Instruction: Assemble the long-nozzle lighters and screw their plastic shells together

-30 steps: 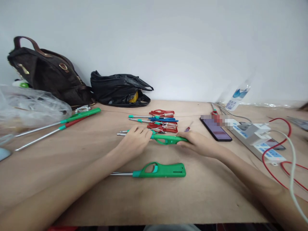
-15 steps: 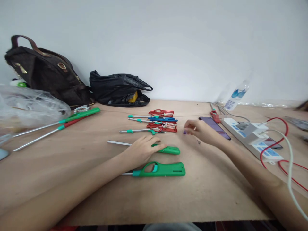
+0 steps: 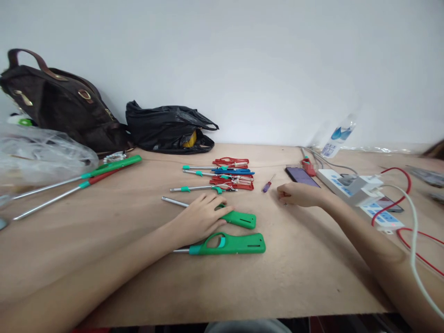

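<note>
My left hand (image 3: pixel 203 219) lies over a green long-necked gas lighter (image 3: pixel 243 219), its fingers closed round the trigger end. The metal tube points to the left, partly behind the hand. Just in front lies a second green lighter (image 3: pixel 239 243) with a turquoise trigger. To the right, my right hand (image 3: pixel 300 194) is low over the table with its fingertips pinched together at some tiny dark pieces (image 3: pixel 285 204); whatever is between them is too small to make out. A small screwdriver (image 3: pixel 267 186) with a purple handle rests on the table left of that hand.
Opened lighters with red and blue shells (image 3: pixel 232 174) lie in a row behind. Two more lighters (image 3: pixel 114 167) are at left, by a black plastic bag (image 3: pixel 166 127) and a dark backpack (image 3: pixel 65 106). A phone (image 3: pixel 301 175), power strip (image 3: pixel 379 217) and bottle (image 3: pixel 339 136) stand right.
My right hand has let go of the screwdriver, now lying on the table, and moved right and down to the tiny pieces. The lighter under my left hand has turned slightly.
</note>
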The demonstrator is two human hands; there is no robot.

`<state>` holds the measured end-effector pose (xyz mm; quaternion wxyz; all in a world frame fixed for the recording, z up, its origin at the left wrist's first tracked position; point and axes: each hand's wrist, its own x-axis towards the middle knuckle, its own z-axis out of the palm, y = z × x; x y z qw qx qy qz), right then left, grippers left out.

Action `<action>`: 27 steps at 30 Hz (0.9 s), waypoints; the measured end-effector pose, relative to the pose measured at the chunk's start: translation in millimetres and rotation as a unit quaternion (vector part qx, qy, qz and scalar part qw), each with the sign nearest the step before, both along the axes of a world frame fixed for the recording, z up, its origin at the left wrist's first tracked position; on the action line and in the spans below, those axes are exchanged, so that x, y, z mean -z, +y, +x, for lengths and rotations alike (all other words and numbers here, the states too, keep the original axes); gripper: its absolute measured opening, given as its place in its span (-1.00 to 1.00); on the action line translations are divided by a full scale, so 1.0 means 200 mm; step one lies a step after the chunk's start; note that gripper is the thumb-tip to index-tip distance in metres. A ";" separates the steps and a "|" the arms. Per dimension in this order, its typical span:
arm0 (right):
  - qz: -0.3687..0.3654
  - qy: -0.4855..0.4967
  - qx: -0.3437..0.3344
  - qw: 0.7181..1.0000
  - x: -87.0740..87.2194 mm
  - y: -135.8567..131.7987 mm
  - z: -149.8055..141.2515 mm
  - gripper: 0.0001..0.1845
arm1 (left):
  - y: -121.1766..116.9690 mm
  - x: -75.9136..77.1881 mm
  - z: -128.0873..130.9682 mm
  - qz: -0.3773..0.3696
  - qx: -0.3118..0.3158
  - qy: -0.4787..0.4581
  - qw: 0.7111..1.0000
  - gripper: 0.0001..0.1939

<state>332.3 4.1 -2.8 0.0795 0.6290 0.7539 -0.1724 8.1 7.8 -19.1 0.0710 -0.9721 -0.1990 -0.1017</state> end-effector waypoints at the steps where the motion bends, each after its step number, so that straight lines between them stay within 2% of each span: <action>1: 0.001 0.000 0.001 1.000 0.00 0.00 0.00 -0.90 | 0.00 0.00 0.00 -0.006 0.009 -0.008 1.000 -0.67; 4: 0.018 -0.009 0.010 1.000 0.00 0.00 0.00 -0.86 | 0.01 0.00 0.00 -0.035 0.078 -0.031 0.996 -0.61; 7: 0.084 0.008 0.027 0.996 -0.03 0.00 -0.01 -0.85 | 0.02 0.02 0.01 -0.051 0.140 -0.035 0.988 -0.59; 9: 0.129 0.070 0.029 0.989 -0.05 -0.01 -0.04 -0.86 | 0.02 0.02 0.01 -0.047 0.134 -0.036 0.989 -0.62; 11: 0.142 0.176 0.013 0.974 -0.06 -0.04 -0.09 -0.89 | 0.02 0.02 0.00 -0.044 0.108 -0.039 0.992 -0.66; 15: 0.088 0.397 -0.032 0.913 -0.02 -0.10 -0.27 -0.88 | 0.01 0.00 -0.01 -0.070 0.073 -0.062 0.993 -0.74; 17: 0.074 0.458 -0.045 0.885 0.03 -0.13 -0.36 -0.84 | 0.02 0.01 -0.01 -0.093 0.069 -0.078 0.990 -0.79; 19: 0.079 0.495 -0.050 0.864 0.08 -0.14 -0.44 -0.81 | 0.02 0.02 -0.01 -0.110 0.066 -0.089 0.988 -0.83; 21: 0.082 0.506 -0.045 0.857 0.12 -0.14 -0.48 -0.82 | 0.02 0.02 0.00 -0.118 0.061 -0.095 0.987 -0.83; 27: 0.082 0.496 -0.024 0.864 0.16 -0.11 -0.48 -0.82 | 0.02 0.02 0.00 -0.130 0.061 -0.101 0.984 -0.84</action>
